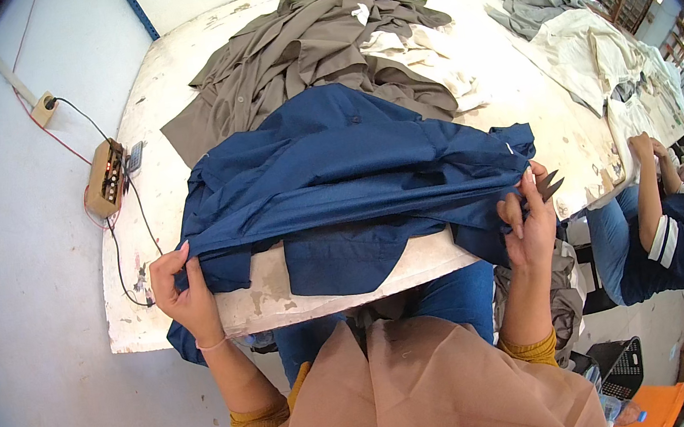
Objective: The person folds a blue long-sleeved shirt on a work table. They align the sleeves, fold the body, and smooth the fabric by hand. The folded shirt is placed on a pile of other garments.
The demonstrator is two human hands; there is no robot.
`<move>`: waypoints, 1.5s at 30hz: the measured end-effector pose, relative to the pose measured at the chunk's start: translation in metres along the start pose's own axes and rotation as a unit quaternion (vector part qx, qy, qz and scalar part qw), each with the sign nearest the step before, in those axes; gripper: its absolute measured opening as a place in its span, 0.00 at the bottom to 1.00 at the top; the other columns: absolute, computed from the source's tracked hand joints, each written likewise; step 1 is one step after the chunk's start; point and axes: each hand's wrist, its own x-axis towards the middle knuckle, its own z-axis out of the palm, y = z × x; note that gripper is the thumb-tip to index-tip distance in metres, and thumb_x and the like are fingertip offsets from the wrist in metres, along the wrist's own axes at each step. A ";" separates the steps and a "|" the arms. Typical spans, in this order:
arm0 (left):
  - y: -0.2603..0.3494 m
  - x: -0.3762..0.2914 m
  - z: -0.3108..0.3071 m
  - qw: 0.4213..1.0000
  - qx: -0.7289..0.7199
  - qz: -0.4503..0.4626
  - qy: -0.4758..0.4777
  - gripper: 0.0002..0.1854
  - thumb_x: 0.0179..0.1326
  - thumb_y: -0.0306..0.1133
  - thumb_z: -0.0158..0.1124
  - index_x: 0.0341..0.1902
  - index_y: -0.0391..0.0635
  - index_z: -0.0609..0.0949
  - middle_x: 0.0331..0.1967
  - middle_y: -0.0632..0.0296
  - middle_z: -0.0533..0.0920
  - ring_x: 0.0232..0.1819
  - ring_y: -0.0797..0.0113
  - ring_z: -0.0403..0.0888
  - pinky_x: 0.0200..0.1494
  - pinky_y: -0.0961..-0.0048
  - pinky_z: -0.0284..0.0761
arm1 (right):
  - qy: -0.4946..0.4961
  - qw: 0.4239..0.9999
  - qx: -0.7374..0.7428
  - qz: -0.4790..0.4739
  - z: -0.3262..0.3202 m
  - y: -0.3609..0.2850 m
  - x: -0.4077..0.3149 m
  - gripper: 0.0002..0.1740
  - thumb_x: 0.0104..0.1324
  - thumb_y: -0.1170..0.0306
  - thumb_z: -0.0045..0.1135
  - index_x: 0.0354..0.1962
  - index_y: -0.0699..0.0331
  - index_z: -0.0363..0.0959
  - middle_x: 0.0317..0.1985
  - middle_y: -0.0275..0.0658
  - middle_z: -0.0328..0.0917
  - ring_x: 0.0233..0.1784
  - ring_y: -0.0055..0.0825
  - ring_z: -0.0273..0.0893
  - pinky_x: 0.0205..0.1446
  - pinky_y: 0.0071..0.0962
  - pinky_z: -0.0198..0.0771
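A dark blue garment (336,163) with a button lies spread over the near part of a worn white table (443,258). My left hand (184,284) pinches its edge at the left, near the table's front left corner. At the right, my right hand (528,216) pinches the same stretched edge between thumb and finger. Dark pointed blades, apparently of thread snips (550,186), stick out beside that hand; their handle is hidden in it. Between my hands the cloth runs taut in long folds, and a blue flap hangs towards the table's front edge.
Behind the blue garment is a heap of grey-brown garments (296,46), with white cloth (438,61) beside it. A box with wires (105,178) stands at the left wall. Farther right are white garments (584,49) and a seated co-worker (652,239). A black crate (620,368) stands below.
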 end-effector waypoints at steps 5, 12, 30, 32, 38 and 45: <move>0.001 0.001 0.001 1.000 0.008 0.012 0.003 0.09 0.53 0.13 0.66 0.37 0.38 0.84 0.35 0.59 0.81 0.40 0.66 0.79 0.49 0.72 0.73 | -0.006 1.000 0.007 -0.014 -0.006 0.002 0.002 0.08 0.78 0.68 0.48 0.52 0.58 0.68 0.28 0.27 0.71 0.11 0.13 0.49 0.23 0.20 0.51; -0.001 -0.001 0.007 0.998 0.034 0.053 0.032 0.09 0.53 0.13 0.65 0.36 0.39 0.84 0.37 0.58 0.81 0.42 0.64 0.79 0.50 0.72 0.73 | 0.028 0.999 0.025 -0.012 -0.017 0.021 0.011 0.08 0.78 0.68 0.48 0.52 0.57 0.68 0.32 0.29 0.74 0.12 0.13 0.51 0.23 0.21 0.51; 0.009 -0.010 -0.011 0.859 -0.290 -0.266 -0.326 0.11 0.75 0.32 0.56 0.35 0.40 0.77 0.33 0.73 0.73 0.38 0.82 0.67 0.44 0.83 0.62 | -0.072 0.993 0.076 0.058 -0.032 -0.012 0.039 0.09 0.77 0.67 0.47 0.50 0.62 0.68 0.35 0.34 0.80 0.09 0.12 0.53 0.19 0.18 0.48; 0.030 -0.014 0.012 0.858 -0.284 -0.317 -0.288 0.11 0.76 0.32 0.55 0.35 0.43 0.74 0.34 0.75 0.69 0.39 0.84 0.63 0.45 0.86 0.60 | -0.036 0.997 0.030 0.067 -0.044 0.003 0.050 0.08 0.77 0.66 0.51 0.47 0.61 0.68 0.39 0.35 0.81 0.10 0.13 0.52 0.21 0.19 0.49; 0.043 -0.024 0.027 0.907 -0.267 -0.175 -0.274 0.10 0.67 0.29 0.66 0.36 0.43 0.72 0.37 0.69 0.73 0.40 0.80 0.68 0.48 0.83 0.64 | 0.096 0.974 -0.170 -0.113 -0.014 0.014 0.036 0.08 0.74 0.70 0.55 0.48 0.62 0.71 0.37 0.31 0.77 0.22 0.11 0.59 0.27 0.19 0.56; 0.079 -0.015 0.027 0.927 -0.268 -0.085 -0.248 0.22 0.51 0.17 0.76 0.30 0.46 0.67 0.40 0.55 0.87 0.40 0.73 0.83 0.47 0.77 0.77 | -0.402 0.853 -0.325 -0.077 0.069 0.009 -0.030 0.18 0.66 0.79 0.61 0.53 0.62 0.80 0.39 0.33 0.80 0.40 0.16 0.76 0.45 0.20 0.73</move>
